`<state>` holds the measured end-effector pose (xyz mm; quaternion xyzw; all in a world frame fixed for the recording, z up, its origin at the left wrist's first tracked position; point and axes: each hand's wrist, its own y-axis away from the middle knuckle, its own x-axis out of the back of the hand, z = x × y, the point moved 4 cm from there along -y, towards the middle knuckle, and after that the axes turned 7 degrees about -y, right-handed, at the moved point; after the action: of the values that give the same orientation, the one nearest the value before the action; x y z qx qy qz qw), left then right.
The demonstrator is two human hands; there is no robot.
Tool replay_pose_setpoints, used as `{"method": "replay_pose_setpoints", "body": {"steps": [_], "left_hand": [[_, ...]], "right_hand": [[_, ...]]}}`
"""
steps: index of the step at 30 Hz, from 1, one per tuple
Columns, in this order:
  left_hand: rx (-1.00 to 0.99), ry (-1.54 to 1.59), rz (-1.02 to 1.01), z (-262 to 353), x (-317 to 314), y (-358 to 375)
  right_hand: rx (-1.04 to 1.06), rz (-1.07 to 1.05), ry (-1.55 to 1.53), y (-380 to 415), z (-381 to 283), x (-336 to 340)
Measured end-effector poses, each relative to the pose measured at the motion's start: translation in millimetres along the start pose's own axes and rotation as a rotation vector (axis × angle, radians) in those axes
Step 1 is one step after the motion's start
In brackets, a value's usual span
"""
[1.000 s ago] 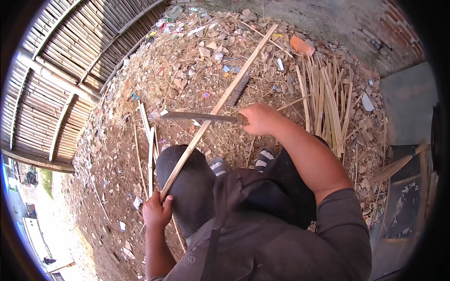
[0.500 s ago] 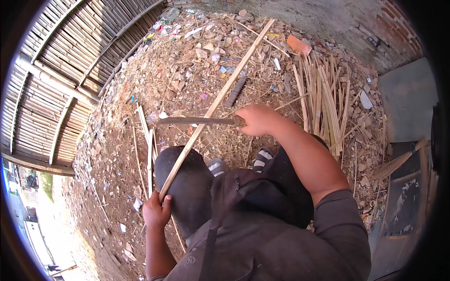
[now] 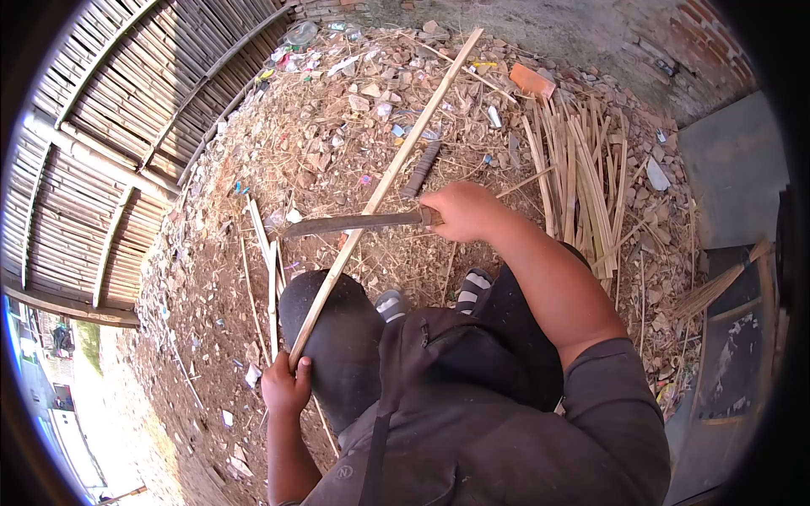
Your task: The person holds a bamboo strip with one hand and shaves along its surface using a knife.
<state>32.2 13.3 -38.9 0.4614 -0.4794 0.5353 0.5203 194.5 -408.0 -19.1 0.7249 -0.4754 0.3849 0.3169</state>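
My left hand [image 3: 287,384] is closed around the lower end of a long split bamboo strip [image 3: 391,179]. The strip slants up and to the right, passing over my left knee. In my right hand [image 3: 456,212] is the handle of a machete [image 3: 359,223]. Its dark blade points left and crosses the strip near the middle, with the tip beyond the strip's left side. A dark ribbed rod [image 3: 423,169] lies on the ground just above my right hand.
A pile of split bamboo strips [image 3: 582,181] lies to the right, near an orange brick [image 3: 531,81]. More strips [image 3: 272,278] lie left of my knee. Rubble and litter cover the ground. A bamboo fence [image 3: 110,126] stands at left, a broom [image 3: 717,287] at right.
The machete blade has tilted, its tip lower and its face turned more into view. The far end of the bamboo strip has shifted slightly left. Both hands keep their hold.
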Motion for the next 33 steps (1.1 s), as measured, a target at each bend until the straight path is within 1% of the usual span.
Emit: {"method": "replay_pose_setpoints", "body": {"steps": [2,3,5,6,8,10,14,17,18,21,22,23,25,26,29,30,31,32,33], "left_hand": [[-0.01,0.013,0.032,-2,-1,1],[0.008,-0.001,0.016,-2,-1,4],[0.034,-0.022,-0.001,1,1,3],[0.017,-0.054,0.043,3,4,3],[0.021,-0.082,0.053,3,7,3],[0.028,-0.108,0.04,4,10,2],[0.023,-0.097,-0.006,0,8,-2],[0.043,-0.07,-0.005,0,6,1],[0.049,-0.061,0.006,2,5,-1],[0.003,-0.082,0.05,0,6,-1],[0.002,-0.081,0.05,1,7,-1],[0.0,-0.079,0.048,1,9,-1],[-0.004,-0.079,0.032,2,7,0],[-0.005,-0.081,0.023,0,6,-1],[-0.005,-0.044,0.022,-1,4,-3],[-0.009,-0.027,0.036,-2,-1,-2],[-0.015,-0.01,0.055,-3,-2,-1],[0.003,-0.014,0.031,-1,-1,-1],[0.022,-0.016,0.009,3,2,-1]], "right_hand": [[-0.071,-0.007,-0.147,-4,17,3],[-0.103,-0.013,-0.221,-6,27,4],[-0.187,0.136,-0.274,-14,58,1],[-0.23,0.212,-0.301,-15,59,8],[-0.228,0.117,-0.177,-16,55,6],[-0.226,-0.005,-0.043,-7,26,10],[-0.043,-0.145,0.023,1,-7,0],[-0.044,-0.049,-0.218,-13,39,-11],[-0.142,0.005,-0.279,-14,48,-1],[-0.225,0.167,-0.285,-17,61,7],[-0.216,0.144,-0.242,-19,59,3],[-0.157,0.104,-0.191,-19,55,-2],[-0.047,0.016,-0.091,-9,24,-7],[-0.039,-0.045,-0.029,-4,8,-8],[0.04,-0.122,-0.044,-2,-3,-5],[-0.056,-0.106,-0.137,-4,11,-4],[-0.101,-0.022,-0.196,-9,27,-3],[-0.144,0.069,-0.249,-17,45,-1],[-0.185,0.159,-0.302,-18,50,9]]}}
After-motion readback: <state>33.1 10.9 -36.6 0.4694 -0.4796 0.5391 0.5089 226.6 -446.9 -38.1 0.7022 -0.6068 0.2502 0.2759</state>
